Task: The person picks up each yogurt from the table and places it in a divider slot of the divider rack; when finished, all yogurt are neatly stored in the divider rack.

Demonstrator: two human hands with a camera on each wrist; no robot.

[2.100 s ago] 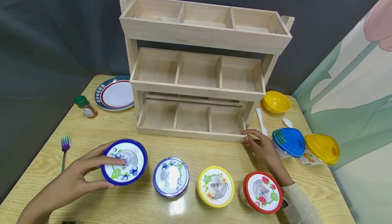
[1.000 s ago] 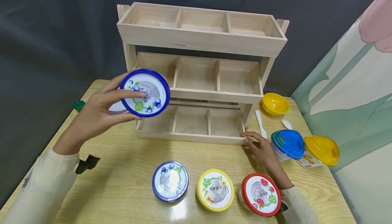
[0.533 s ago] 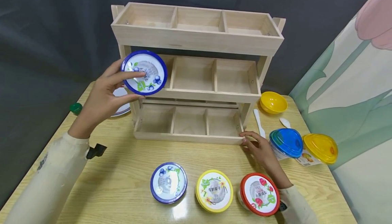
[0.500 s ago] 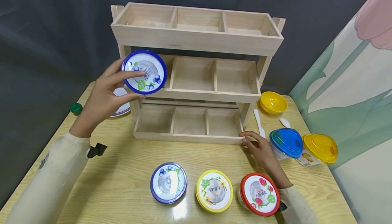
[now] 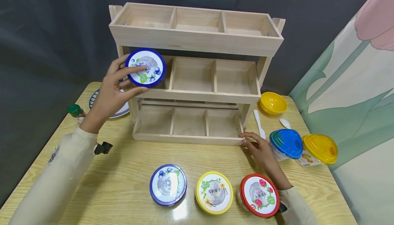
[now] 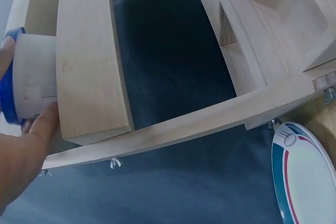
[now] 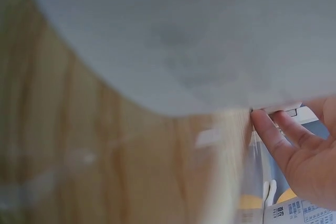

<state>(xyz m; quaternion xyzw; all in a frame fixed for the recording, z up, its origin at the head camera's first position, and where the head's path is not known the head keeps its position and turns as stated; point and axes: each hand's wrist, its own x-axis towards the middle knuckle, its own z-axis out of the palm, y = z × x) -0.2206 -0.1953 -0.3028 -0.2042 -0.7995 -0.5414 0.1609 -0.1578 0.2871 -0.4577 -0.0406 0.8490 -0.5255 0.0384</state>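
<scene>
My left hand [image 5: 127, 81] grips a round tub with a blue-rimmed blueberry lid [image 5: 145, 67], held tilted at the left compartment of the middle tier of a three-tier wooden rack [image 5: 197, 96]. In the left wrist view the tub [image 6: 32, 77] sits against the rack's wood [image 6: 89, 61], with my left hand [image 6: 23, 156] under it. My right hand [image 5: 257, 146] rests with relaxed fingers on the bottom tier's front right corner. In the right wrist view my right hand [image 7: 299, 156] shows straight fingers behind a blurred white shape.
On the table in front stand three tubs with blue [image 5: 168, 184], yellow [image 5: 214, 192] and red [image 5: 259, 195] lids. To the right lie blue-lidded [image 5: 286, 144] and yellow-lidded [image 5: 320, 148] containers, a yellow bowl [image 5: 273, 103] and a white spoon [image 5: 258, 119]. A plate [image 5: 121, 110] and a green-capped jar [image 5: 75, 111] sit to the left.
My left hand picked the blueberry tub up from the table's front left and carried it up to the middle tier's left compartment. My right hand stayed at the rack's corner.
</scene>
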